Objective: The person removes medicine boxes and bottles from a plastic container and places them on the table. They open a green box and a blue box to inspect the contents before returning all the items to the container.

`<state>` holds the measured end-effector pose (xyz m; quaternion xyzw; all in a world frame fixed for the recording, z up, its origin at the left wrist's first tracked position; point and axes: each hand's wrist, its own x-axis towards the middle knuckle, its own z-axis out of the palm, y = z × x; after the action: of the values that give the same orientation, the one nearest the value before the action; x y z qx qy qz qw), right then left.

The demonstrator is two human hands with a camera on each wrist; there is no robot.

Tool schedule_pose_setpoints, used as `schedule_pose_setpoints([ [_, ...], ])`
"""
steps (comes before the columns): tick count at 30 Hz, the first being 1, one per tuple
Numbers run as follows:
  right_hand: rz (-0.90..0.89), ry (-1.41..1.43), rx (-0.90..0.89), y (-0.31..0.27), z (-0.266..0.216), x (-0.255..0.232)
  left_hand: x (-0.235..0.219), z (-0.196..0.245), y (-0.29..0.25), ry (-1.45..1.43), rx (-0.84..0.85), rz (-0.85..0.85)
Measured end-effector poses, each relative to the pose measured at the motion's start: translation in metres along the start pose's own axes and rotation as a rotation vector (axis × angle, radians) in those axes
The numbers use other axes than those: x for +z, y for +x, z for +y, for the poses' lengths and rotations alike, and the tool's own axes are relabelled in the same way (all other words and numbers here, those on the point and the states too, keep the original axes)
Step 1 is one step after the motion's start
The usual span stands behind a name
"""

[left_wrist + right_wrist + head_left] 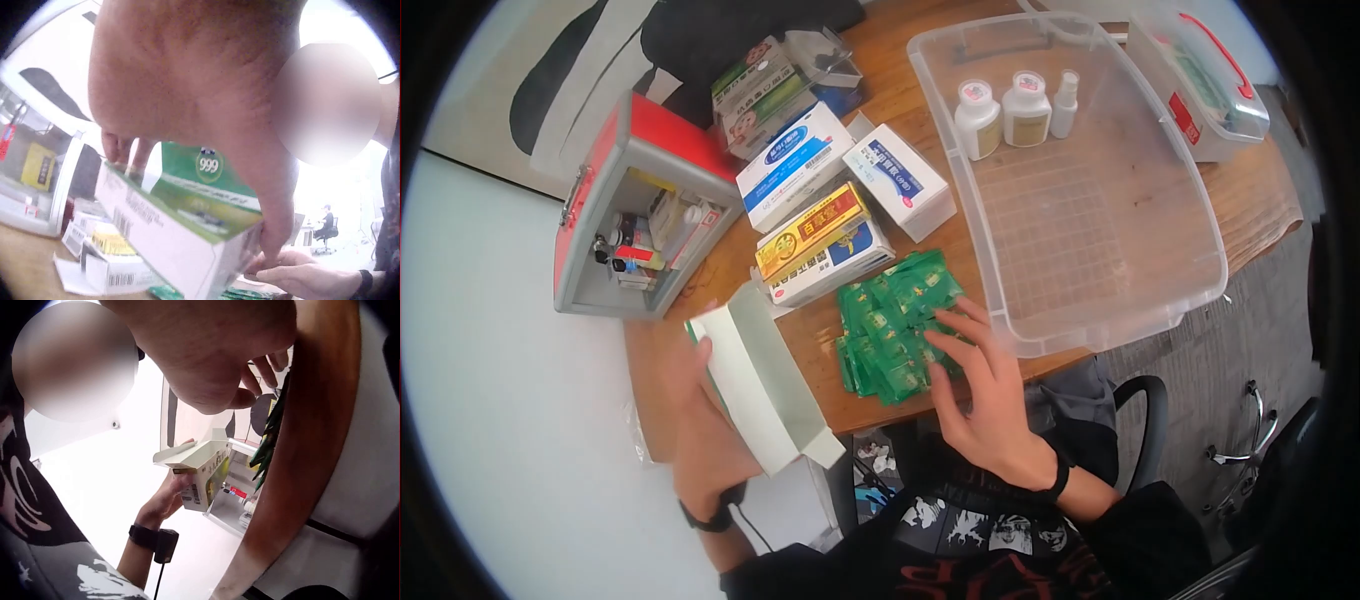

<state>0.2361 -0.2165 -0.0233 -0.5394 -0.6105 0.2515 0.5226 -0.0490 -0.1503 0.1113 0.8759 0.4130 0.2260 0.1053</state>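
My left hand point(705, 435) grips an open cardboard medicine box point(745, 375), tilted at the table's front left edge, with its pale inside and end flap showing in the head view. From the left wrist, the box's outside point(209, 165) is green and white and marked 999. A heap of green sachets point(890, 325) lies on the wood, right of the box. Over the heap's right side is my right hand point(990, 410), its fingers spread and slightly bent, fingertips right at the sachets.
Several medicine boxes point(795, 165) stand behind the sachets. At left is a red and grey first-aid case point(670, 135) with bottles inside. A clear plastic bin point(1090, 220) at right holds two white bottles point(1027, 108) and a spray bottle point(1065, 103). Behind it sits a lidded box point(1200, 95).
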Motion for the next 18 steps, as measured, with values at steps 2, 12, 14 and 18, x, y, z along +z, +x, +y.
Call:
schedule_pose_setpoints([
  [2, -0.01, -0.11, 0.027, -0.007, -0.006, -0.004, 0.025, -0.021, -0.025, -0.138, 0.028, 0.109],
  [12, -0.245, -0.508, -0.038, -0.015, -0.023, -0.039, 0.099, -0.024, -0.058, -0.689, -0.22, 0.478],
  [14, -0.225, -0.531, -0.047, -0.017, -0.022, -0.041, 0.106, -0.025, -0.059, -0.658, -0.157, 0.414],
  [18, -0.152, -0.556, -0.178, -0.022, -0.014, -0.046, 0.114, -0.024, -0.06, -0.563, -0.039, 0.31],
])
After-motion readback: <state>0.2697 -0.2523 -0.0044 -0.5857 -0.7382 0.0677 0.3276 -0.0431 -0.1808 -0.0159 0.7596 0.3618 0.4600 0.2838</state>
